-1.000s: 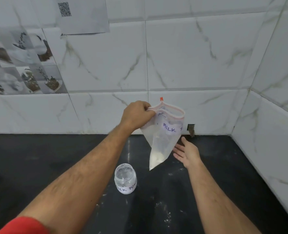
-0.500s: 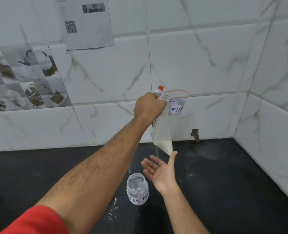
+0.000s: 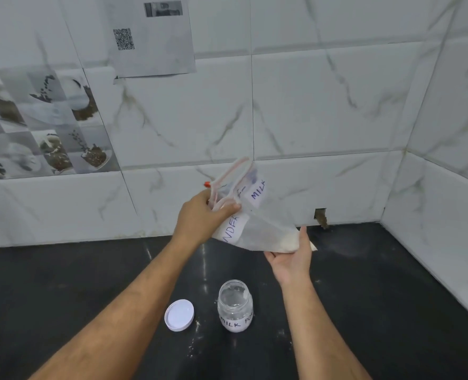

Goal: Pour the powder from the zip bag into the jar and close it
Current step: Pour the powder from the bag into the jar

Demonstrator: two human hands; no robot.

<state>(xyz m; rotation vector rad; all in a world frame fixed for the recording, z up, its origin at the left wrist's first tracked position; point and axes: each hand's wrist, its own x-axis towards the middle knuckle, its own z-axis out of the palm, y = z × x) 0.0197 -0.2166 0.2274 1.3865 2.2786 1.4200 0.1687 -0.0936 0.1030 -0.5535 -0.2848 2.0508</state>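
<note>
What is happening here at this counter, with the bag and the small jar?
A person holds a zip bag of milk powder above the black counter. The left hand grips it near the open top; the right hand supports the low corner where the powder sits. The jar stands open below, its white lid beside it.

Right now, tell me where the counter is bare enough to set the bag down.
Bare patches: the counter right of the jar out to the side wall, and the far-left stretch below the tiles. Crowded: the middle, where the lid, jar and both forearms sit close together.
</note>
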